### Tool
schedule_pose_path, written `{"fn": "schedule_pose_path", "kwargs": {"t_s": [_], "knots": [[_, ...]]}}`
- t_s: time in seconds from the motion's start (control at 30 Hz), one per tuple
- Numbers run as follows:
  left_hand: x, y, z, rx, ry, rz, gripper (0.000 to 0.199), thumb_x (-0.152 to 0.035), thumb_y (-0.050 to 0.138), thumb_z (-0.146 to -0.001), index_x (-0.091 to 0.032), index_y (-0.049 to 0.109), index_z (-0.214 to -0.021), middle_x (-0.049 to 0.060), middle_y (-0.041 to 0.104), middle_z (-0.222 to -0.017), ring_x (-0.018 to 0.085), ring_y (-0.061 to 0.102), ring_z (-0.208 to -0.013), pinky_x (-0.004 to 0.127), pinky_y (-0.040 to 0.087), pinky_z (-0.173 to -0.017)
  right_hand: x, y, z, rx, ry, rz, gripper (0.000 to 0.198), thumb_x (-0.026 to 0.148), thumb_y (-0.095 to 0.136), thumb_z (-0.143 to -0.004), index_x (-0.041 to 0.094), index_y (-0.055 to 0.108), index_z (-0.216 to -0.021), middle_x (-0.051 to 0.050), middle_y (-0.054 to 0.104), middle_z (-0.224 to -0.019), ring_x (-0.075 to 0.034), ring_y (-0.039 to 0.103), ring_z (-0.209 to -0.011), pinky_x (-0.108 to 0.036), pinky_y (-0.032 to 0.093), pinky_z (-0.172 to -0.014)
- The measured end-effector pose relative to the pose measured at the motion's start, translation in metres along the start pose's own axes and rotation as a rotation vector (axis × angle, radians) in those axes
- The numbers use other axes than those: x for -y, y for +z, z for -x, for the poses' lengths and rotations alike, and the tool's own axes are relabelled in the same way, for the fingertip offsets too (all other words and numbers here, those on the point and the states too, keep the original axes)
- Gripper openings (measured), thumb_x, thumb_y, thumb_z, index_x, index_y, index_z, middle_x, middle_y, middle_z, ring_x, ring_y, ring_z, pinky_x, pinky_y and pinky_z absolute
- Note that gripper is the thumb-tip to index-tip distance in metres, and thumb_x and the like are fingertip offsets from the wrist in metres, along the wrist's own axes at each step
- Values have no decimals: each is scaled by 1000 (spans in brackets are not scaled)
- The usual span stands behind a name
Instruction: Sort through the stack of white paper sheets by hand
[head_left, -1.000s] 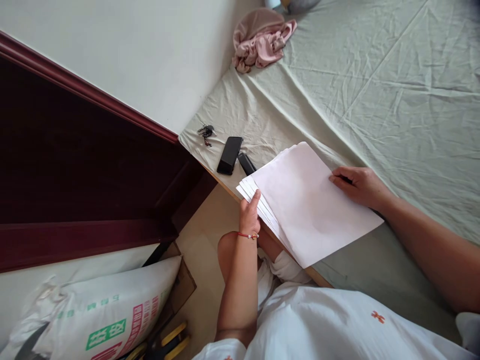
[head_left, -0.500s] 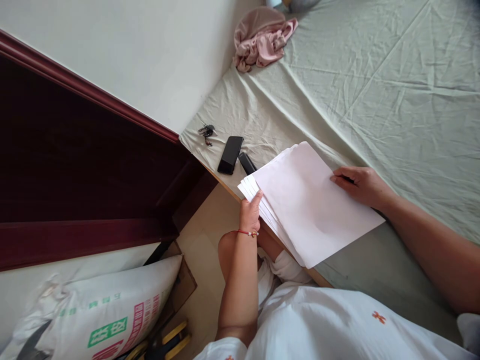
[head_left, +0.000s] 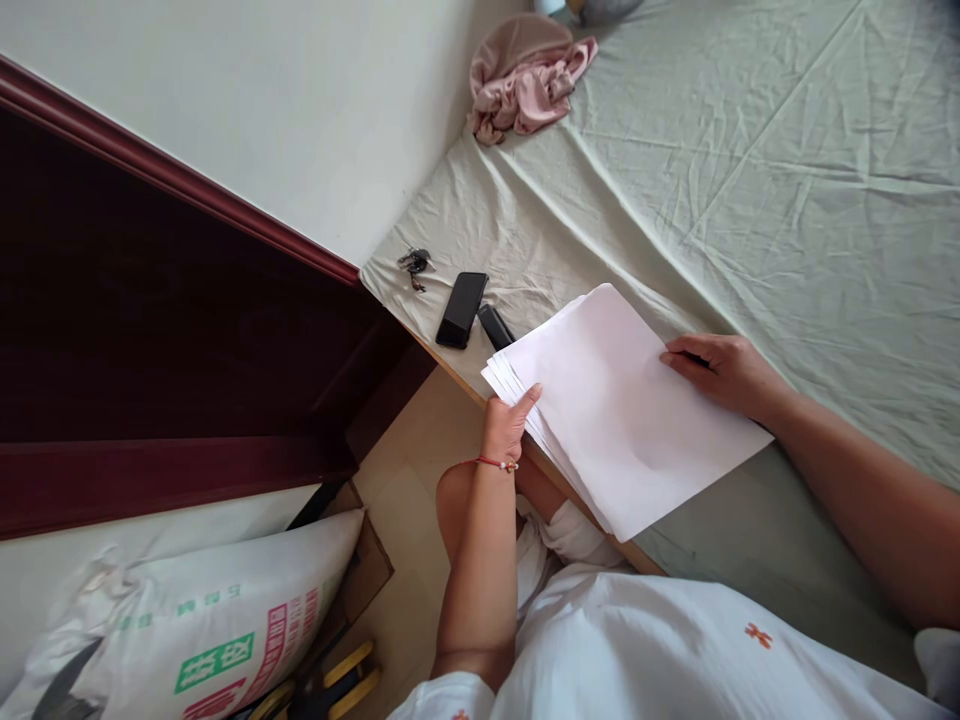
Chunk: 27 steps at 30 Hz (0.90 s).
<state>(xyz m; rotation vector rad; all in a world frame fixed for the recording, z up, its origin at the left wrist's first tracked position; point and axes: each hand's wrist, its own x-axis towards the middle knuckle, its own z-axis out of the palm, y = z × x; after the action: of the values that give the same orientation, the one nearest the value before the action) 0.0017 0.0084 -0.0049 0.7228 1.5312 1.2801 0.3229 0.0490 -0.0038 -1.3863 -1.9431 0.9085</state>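
Note:
A stack of white paper sheets (head_left: 615,410) lies over the edge of the sheet-covered bed, its left edges slightly fanned. My left hand (head_left: 507,425), with a red beaded bracelet at the wrist, grips the stack's left edge; the thumb rests on top and the other fingers are hidden underneath. At the far right edge, my right hand (head_left: 716,370) pinches the paper between thumb and curled fingers. Just past the stack's upper left corner lies a small black object (head_left: 495,326), partly covered by the paper.
A black phone (head_left: 461,310) and a bunch of keys (head_left: 414,262) lie near the bed corner. A pink cloth (head_left: 525,80) is crumpled by the wall. Below left stand a white printed sack (head_left: 247,610), a cardboard box (head_left: 367,570) and a yellow-and-black object (head_left: 337,685). Dark red panelling (head_left: 150,280) borders the left.
My left thumb has slid right, further onto the top sheet. The left edges of the stack sit closer together, shifted slightly right. My right hand stays in place.

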Motion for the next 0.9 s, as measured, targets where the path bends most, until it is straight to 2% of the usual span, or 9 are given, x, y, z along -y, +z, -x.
{"fn": "schedule_pose_path", "kwargs": {"t_s": [0.13,0.33,0.43,0.53,0.6,0.7,0.8,0.9], "knots": [[-2,3,7,-59,41,98,49,-23,97,-63,-16,80,-108,9,80,-117,28,69,-124,42,47,-118,0,0,1,-24,39,-54,28,51,59,-95,25,70,-91,-1,69,-75,-17,57,-61,-32,45,-61],[-18,-1,15,-351,19,281,30,-13,86,-76,-15,79,-105,11,78,-121,28,68,-128,42,52,-114,1,1,-1,-84,39,-105,30,50,63,-92,25,71,-106,-5,71,-86,-18,59,-68,-34,47,-64],[-28,-1,16,-458,50,363,26,-12,82,-81,-16,78,-107,9,77,-126,26,66,-130,39,53,-113,2,1,-3,-115,18,-93,31,52,64,-91,25,71,-105,-5,68,-82,-18,57,-65,-34,47,-63],[-37,2,19,-483,71,444,27,-14,77,-86,-18,76,-113,8,74,-133,24,65,-132,38,54,-112,5,0,-3,-175,35,-106,33,56,68,-87,24,69,-97,-4,65,-76,-17,54,-61,-33,45,-60],[-42,7,24,-472,71,495,30,-16,75,-88,-19,74,-118,7,71,-138,24,63,-134,39,54,-112,7,-2,-2,-122,86,-100,36,60,65,-88,24,68,-88,-1,62,-66,-15,50,-55,-31,42,-56],[-49,17,33,-436,65,548,31,-22,76,-90,-20,73,-121,7,68,-142,26,60,-138,40,54,-113,10,-6,1,115,160,-159,47,67,57,-91,22,70,-84,-2,65,-63,-14,52,-50,-30,41,-51],[-53,30,43,-355,79,574,37,-29,78,-89,-22,72,-124,6,65,-146,26,56,-142,41,51,-116,10,-9,3,272,176,-279,51,70,60,-89,21,75,-99,-5,75,-76,-18,65,-59,-30,50,-55],[-53,41,48,-281,128,589,46,-36,83,-85,-24,70,-127,6,64,-148,27,52,-145,40,49,-118,10,-9,3,306,139,-381,55,68,69,-85,22,76,-113,-5,77,-83,-22,70,-72,-33,57,-65]]}}
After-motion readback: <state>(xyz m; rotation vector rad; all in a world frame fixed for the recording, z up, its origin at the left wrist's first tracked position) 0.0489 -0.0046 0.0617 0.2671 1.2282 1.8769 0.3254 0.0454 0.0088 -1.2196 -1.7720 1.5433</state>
